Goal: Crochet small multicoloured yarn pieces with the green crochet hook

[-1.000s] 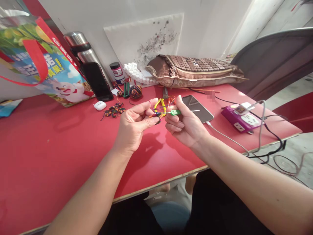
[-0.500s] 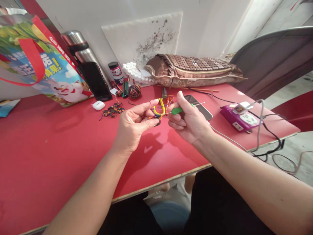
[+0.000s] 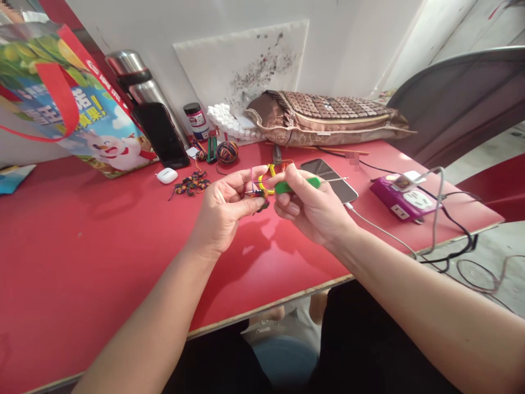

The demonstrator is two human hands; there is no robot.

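Observation:
My left hand (image 3: 223, 210) pinches a small piece of multicoloured crochet work (image 3: 262, 204) between thumb and fingers. A strand of yarn runs up over its raised index finger. My right hand (image 3: 309, 205) grips a crochet hook (image 3: 297, 185) by its green handle, with the metal tip pointing left into the crochet work. A thin metal shaft also sticks out of the handle's right end. Behind the hands lie scissors (image 3: 261, 183) with yellow grips, partly hidden. A ball of variegated yarn (image 3: 227, 152) sits further back, and a crocheted strip (image 3: 191, 185) lies left of it.
On the red table (image 3: 102, 262) stand a printed bag (image 3: 118, 148), a steel flask (image 3: 150, 90) and an upright black phone (image 3: 164, 137). A white earbud case (image 3: 167, 175) is nearby. Right are another phone (image 3: 342, 189), a purple power strip (image 3: 400, 200) with cables, and a brown rolled mat (image 3: 328, 123).
My right hand has shifted slightly left, bringing the hook further into the crochet work beside my left fingers. My left hand stays nearly in place, still pinching the piece.

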